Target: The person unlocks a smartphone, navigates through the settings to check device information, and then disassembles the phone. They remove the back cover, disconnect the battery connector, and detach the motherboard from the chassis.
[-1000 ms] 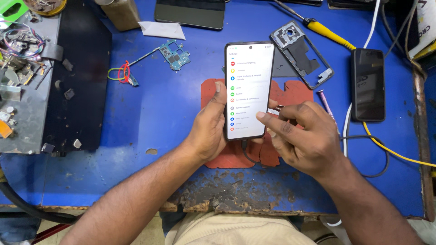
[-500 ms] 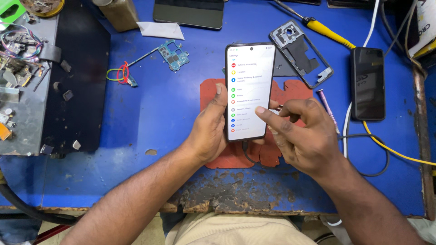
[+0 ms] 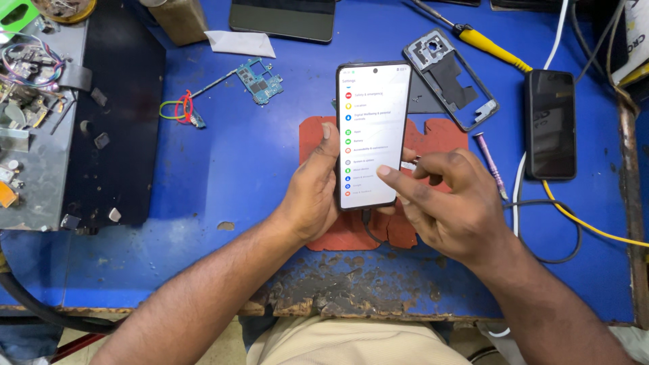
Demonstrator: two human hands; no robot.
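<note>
Nearest the body: the worn front edge of the blue bench [image 3: 223, 155], paint flaked away to bare patches. Just above, both forearms come in.

Left hand [image 3: 307, 199] cups the smartphone [image 3: 373, 135] from its left side, thumb pressed on the left bezel, fingers wrapped behind, a firm clasp. Phone is upright, lifted over the red mat [image 3: 351, 233], screen lit w/ a white list of menu rows & coloured icons. A thin dark cable runs from its bottom edge.

Right hand [image 3: 449, 206]: index fingertip [image 3: 384, 171] is on the lower right of the screen; the other fingers are curled loosely and pinch nothing. Change vs. half a sec ago: that finger sat off the right edge of the phone, now it's slid inward onto the glass, and the list shown looks different, so my read is scrolling or a tap mid-menu.

Further out: a purple-handled driver [image 3: 489, 162] right of the mat, a dark phone [image 3: 550, 124] face up, a yellow wire [image 3: 588, 226] past it. Beyond: a stripped phone frame [image 3: 451, 78], a yellow screwdriver [image 3: 490, 44], a small green circuit board [image 3: 259, 80] w/ coloured wires, and a dark tablet [image 3: 282, 19] at the far edge.
</note>
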